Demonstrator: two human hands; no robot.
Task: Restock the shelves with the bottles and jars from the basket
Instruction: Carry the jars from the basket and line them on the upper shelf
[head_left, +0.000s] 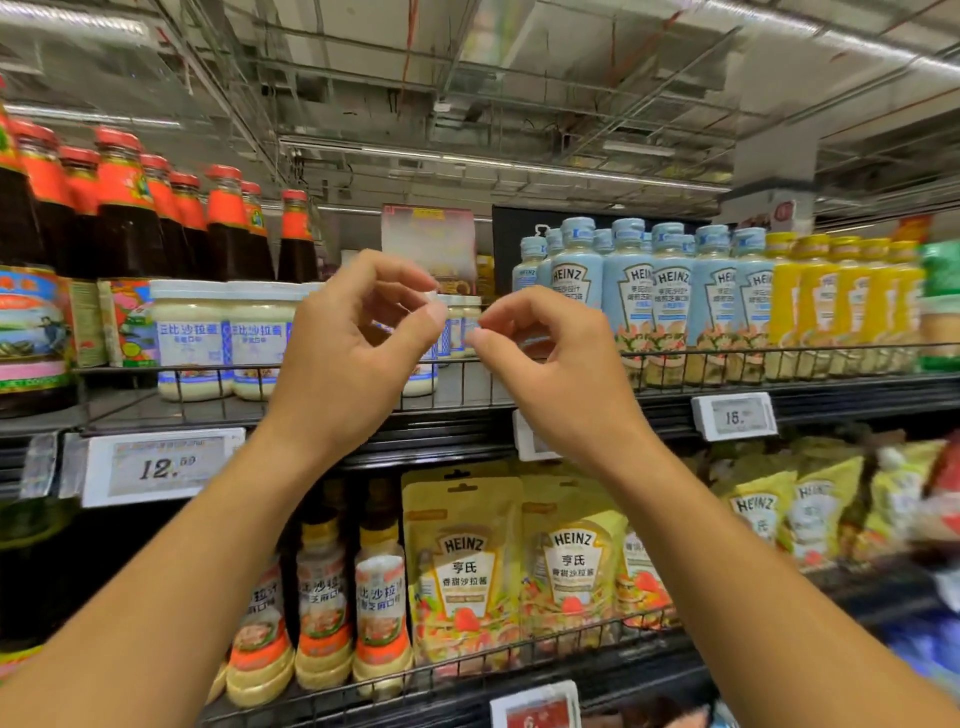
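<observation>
Both hands up in front of the upper shelf (467, 418), close together but not touching. Left hand (343, 353): fingers curled, thumb and forefinger tips pressed together. Right hand (550, 364): same pinch. Can't tell if anything tiny sits in either pinch. White-lidded jars (193, 332) stand on the upper shelf behind the hands; blue Heinz bottles (636, 291) stand to the right behind the wire rail (779, 351), red-capped dark bottles (127, 218) to the left. Heinz pouches (462, 566) on the shelf below.

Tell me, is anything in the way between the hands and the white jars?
Only the low wire rail along the front of the shelf stands before the white jars. The left hand and right hand are raised above it, so nothing visible blocks them.
</observation>
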